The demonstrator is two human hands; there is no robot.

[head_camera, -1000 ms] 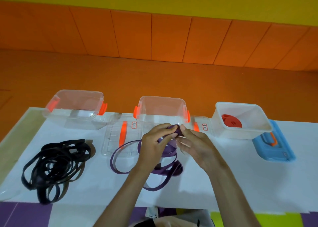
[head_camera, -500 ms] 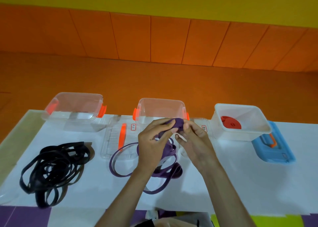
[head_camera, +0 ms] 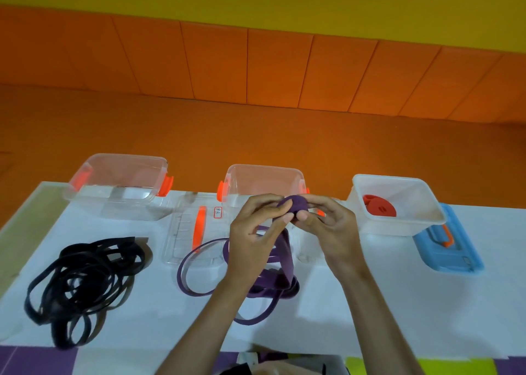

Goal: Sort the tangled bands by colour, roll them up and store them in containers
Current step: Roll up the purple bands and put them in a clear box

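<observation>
A purple band [head_camera: 284, 263] lies partly unrolled on the white table [head_camera: 398, 303], its loose loops spread left of and under my arms. Its rolled end [head_camera: 296, 204] is lifted in front of the middle clear container [head_camera: 264, 175]. My left hand [head_camera: 253, 232] and my right hand [head_camera: 327, 226] both pinch that small roll between thumbs and fingers. A tangle of black bands [head_camera: 82, 280] lies at the left. Rolled red bands [head_camera: 378, 208] sit inside the white container [head_camera: 404, 224] at the right. Another clear container [head_camera: 119, 170] stands at the back left.
A clear lid with an orange handle [head_camera: 199, 229] lies flat between the two clear containers. A blue lid [head_camera: 449, 249] rests beside the white container at the far right. The table's near edge runs just below my forearms; an orange padded wall rises behind.
Both hands have lifted the purple roll a little higher and farther back, and the roll has grown as more band was wound on. The loose loops on the table shifted slightly.
</observation>
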